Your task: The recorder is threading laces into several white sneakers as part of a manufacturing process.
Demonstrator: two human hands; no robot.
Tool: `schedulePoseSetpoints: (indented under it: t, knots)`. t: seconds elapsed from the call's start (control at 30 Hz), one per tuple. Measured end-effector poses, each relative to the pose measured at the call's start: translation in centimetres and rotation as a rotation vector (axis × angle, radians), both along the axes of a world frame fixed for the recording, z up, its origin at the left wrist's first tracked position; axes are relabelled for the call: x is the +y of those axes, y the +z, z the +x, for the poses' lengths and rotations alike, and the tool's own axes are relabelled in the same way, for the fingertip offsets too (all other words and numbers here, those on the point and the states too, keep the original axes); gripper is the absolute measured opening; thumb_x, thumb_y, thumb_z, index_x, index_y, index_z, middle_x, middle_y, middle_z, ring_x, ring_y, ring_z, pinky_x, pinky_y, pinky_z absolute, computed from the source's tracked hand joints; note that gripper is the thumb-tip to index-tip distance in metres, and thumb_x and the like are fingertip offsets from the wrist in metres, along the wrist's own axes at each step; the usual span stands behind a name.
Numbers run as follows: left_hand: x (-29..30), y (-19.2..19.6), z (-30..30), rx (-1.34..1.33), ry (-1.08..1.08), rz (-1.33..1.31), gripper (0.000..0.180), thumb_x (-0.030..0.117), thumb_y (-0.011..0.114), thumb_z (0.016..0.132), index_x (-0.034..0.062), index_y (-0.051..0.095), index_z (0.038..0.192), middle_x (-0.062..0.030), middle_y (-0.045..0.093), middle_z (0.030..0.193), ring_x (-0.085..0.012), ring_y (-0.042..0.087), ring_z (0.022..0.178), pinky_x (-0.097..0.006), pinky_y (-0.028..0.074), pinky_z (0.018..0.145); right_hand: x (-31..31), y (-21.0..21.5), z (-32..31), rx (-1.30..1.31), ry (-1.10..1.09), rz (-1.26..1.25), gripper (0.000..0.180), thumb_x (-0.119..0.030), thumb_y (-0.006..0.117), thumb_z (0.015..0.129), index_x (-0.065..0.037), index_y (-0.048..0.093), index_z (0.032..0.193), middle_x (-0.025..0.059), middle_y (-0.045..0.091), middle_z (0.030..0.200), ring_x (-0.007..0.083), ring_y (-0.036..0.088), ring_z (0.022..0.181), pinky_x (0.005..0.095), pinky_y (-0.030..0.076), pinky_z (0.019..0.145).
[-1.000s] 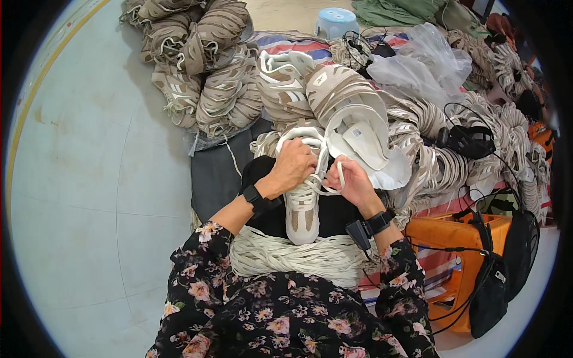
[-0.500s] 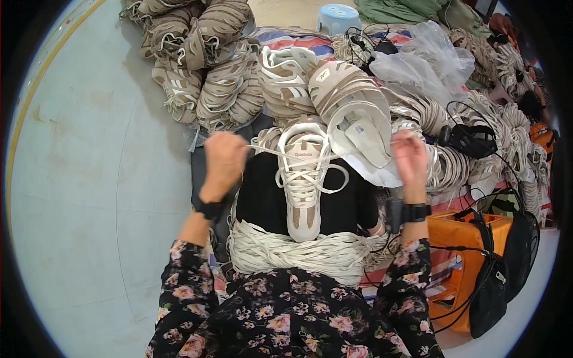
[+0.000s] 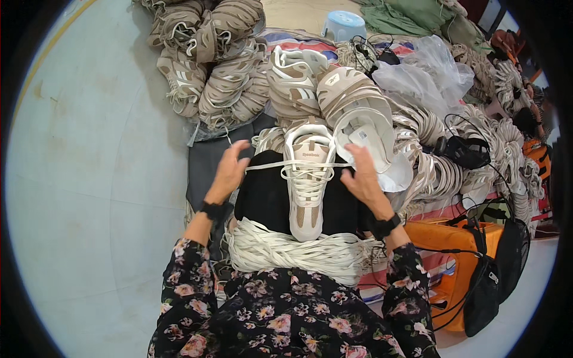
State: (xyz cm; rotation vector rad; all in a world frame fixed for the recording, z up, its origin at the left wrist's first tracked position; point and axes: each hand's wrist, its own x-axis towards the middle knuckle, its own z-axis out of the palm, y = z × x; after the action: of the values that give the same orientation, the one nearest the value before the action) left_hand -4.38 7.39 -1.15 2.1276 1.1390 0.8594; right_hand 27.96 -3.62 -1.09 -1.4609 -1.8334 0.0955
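Note:
A beige and white sneaker [image 3: 307,209] lies sole down on my black-clad lap, toe toward me, its white laces crossed over the tongue. One flat white shoelace [image 3: 268,165] runs nearly straight out to both sides at the top of the lacing. At its left end is my left hand [image 3: 228,173], thumb and fingers apart. My right hand [image 3: 363,179] is at the other end, with a gap between its thumb and forefinger where the lace reaches it. Whether other fingers touch the lace, I cannot make out. Across my lap, below the toe, lies a thick bundle of white laces [image 3: 292,253].
Stacked shoe uppers [image 3: 355,98] lean just beyond the sneaker, with bagged brown uppers [image 3: 230,83] at the far left. On the right are rows of nested uppers [image 3: 444,170], a clear plastic bag [image 3: 427,74], an orange stool [image 3: 444,238] with black cables and bags, and a blue stool [image 3: 344,25] behind.
Both hands have come inward toward the sneaker, the right one most, and their fingers have spread. The loose lace loops beside the shoe have drawn in close to it.

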Motion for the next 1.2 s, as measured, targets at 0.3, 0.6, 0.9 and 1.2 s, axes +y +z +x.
schedulePoseSetpoints:
  t: [0.3,0.6,0.9,1.2]
  knots:
    - [-1.0,2.2,2.4,-0.234,-0.194,-0.659,0.018,0.015,0.058,0.086,0.003,0.061,0.099,0.0034,0.053,0.067,-0.0021,0.044,0.055,-0.019,0.037,0.045,-0.6,3.2,4.9,0.482,0.125,-0.659,0.025,-0.006,0.061,0.078,-0.003,0.06,0.103,0.0077,0.058,0.067,0.0156,0.055,0.06,0.0273,0.043,0.057]
    - [-2.4,2.1,-9.4,0.127,0.093,-0.428,0.01,0.007,0.062,0.078,0.0041,0.068,0.085,-0.0021,0.06,0.068,-0.0084,0.052,0.06,-0.023,0.04,0.052,-5.2,5.9,12.8,-0.254,-0.261,-0.183,0.017,-0.007,0.059,0.079,0.0,0.062,0.094,0.013,0.057,0.074,0.0297,0.056,0.069,0.0349,0.043,0.063]
    - [-2.2,-3.4,-9.1,0.26,0.28,0.262,0.012,0.008,0.059,0.083,0.0034,0.065,0.091,-0.0094,0.064,0.076,-0.0249,0.061,0.068,-0.029,0.048,0.065,-8.4,6.9,3.7,-0.355,-0.165,0.372,0.023,-0.001,0.066,0.068,0.001,0.06,0.091,0.0081,0.055,0.077,0.0245,0.054,0.074,0.0394,0.044,0.072]
    - [-0.2,4.4,4.0,-0.536,0.114,-0.293,0.024,0.002,0.055,0.084,-0.0041,0.057,0.108,-0.0109,0.065,0.08,-0.014,0.063,0.068,-0.024,0.049,0.06,-1.3,0.9,-2.0,0.806,0.028,-0.289,0.012,-0.005,0.055,0.084,0.001,0.055,0.096,0.0087,0.063,0.076,0.0162,0.056,0.058,0.0272,0.047,0.055]
